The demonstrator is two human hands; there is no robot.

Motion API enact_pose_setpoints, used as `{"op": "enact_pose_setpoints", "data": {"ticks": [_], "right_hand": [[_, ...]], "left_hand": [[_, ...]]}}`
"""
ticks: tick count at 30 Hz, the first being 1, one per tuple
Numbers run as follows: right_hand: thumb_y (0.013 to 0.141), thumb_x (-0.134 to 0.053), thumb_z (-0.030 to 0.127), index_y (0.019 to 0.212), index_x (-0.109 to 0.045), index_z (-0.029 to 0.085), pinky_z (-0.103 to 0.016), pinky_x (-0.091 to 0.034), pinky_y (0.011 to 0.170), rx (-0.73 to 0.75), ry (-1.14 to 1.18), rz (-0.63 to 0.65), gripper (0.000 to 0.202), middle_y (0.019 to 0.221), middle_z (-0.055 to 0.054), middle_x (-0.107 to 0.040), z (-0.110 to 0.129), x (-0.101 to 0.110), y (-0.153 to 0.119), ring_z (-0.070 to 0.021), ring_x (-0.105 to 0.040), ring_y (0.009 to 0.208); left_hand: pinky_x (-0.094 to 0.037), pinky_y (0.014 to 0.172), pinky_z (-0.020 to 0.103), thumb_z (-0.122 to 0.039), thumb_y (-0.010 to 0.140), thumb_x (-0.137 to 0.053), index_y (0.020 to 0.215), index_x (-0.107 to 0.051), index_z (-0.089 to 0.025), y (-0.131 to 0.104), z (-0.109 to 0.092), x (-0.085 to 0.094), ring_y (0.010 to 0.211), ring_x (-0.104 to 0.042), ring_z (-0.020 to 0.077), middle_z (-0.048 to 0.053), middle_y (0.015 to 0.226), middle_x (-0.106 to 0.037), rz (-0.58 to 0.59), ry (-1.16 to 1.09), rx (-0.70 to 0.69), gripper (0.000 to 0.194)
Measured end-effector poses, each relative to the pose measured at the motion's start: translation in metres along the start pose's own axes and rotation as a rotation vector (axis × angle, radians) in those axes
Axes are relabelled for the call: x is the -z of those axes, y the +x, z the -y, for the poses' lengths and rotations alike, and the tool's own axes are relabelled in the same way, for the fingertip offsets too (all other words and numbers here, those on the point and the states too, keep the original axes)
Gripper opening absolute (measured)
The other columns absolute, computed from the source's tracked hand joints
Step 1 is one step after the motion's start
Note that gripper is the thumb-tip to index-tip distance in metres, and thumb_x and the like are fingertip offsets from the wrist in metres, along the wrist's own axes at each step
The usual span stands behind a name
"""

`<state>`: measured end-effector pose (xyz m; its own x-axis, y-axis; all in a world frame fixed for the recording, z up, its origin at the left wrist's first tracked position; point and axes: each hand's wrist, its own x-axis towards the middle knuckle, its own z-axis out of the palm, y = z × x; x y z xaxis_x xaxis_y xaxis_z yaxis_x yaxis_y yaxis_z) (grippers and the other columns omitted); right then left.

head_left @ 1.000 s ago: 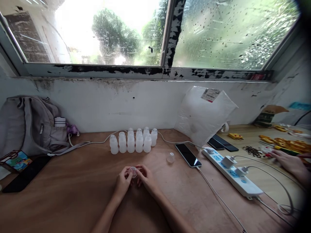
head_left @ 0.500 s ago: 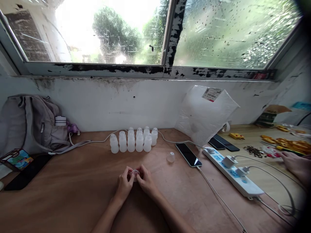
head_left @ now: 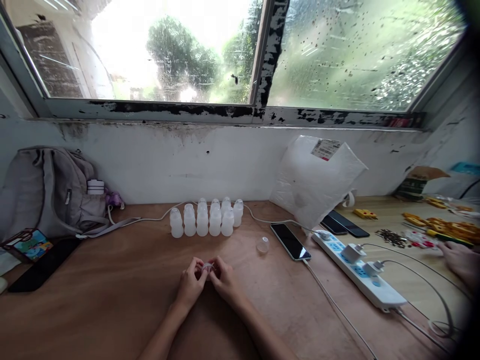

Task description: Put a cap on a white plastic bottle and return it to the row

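Observation:
A small translucent ring-like piece is pinched between the fingertips of both hands, low in the middle of the view. My left hand grips its left side and my right hand its right side, with the thumbs close together; the fingers cover much of it. Beyond the hands, several frosted white bottles stand upright in a cluster near the wall. A clear cap lies on the brown table, to the right of my hands.
A phone and a white power strip with cables lie on the right. Another person's hand is near yellow parts at the far right. A grey backpack sits at the left, a white plastic bag by the wall.
The other person's hand has shifted slightly right and down. My fingers have moved only slightly around the small piece, and the camera view has tilted a little.

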<state>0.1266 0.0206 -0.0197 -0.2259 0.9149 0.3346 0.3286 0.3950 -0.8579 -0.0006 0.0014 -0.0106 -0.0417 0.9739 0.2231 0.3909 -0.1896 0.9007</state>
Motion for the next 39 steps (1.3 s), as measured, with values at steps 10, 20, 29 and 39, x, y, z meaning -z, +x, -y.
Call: {"op": "enact_pose_setpoints", "data": {"ticks": [10, 20, 29, 39], "right_hand": [[0.070, -0.045, 0.013, 0.081, -0.051, 0.019, -0.023, -0.037, 0.055, 0.043, -0.092, 0.015, 0.014, 0.066, 0.000, -0.055, -0.008, -0.001, -0.001, -0.0123, -0.048, 0.057], [0.071, -0.054, 0.046, 0.107, -0.036, 0.019, -0.019, -0.039, 0.032, -0.393, 0.592, 0.047, 0.049, 0.066, 0.003, -0.054, -0.004, 0.000, 0.007, -0.0098, -0.052, 0.039], [0.063, -0.065, 0.043, 0.073, -0.046, 0.014, -0.018, -0.041, 0.035, -0.460, 0.728, 0.118, 0.036, 0.053, 0.001, -0.058, -0.002, 0.006, 0.008, -0.0098, -0.055, 0.041], [0.064, -0.063, 0.045, 0.064, -0.048, 0.016, -0.022, -0.042, 0.043, -0.339, 0.677, 0.134, 0.033, 0.049, 0.002, -0.060, -0.009, 0.009, 0.006, -0.0109, -0.054, 0.041]], "left_hand": [[-0.044, 0.063, 0.026, -0.030, 0.073, -0.050, 0.081, -0.051, -0.023, 0.000, 0.002, -0.003, 0.067, -0.062, 0.0182, 0.001, 0.069, -0.064, 0.071, -0.028, 0.026, 0.010], [-0.044, 0.047, 0.021, -0.038, 0.077, -0.044, 0.090, -0.045, -0.019, 0.005, 0.015, -0.002, 0.055, -0.054, 0.0119, 0.001, 0.078, -0.055, 0.088, -0.325, 0.085, 0.023], [-0.045, 0.058, 0.022, -0.040, 0.076, -0.049, 0.093, -0.048, -0.016, 0.002, -0.006, 0.005, 0.064, -0.055, 0.0123, 0.002, 0.079, -0.056, 0.196, -0.528, 0.164, 0.030], [-0.046, 0.050, 0.021, -0.037, 0.071, -0.056, 0.086, -0.048, -0.016, 0.000, 0.000, 0.000, 0.063, -0.058, 0.0141, 0.001, 0.074, -0.057, 0.154, -0.338, 0.108, 0.027]]}}
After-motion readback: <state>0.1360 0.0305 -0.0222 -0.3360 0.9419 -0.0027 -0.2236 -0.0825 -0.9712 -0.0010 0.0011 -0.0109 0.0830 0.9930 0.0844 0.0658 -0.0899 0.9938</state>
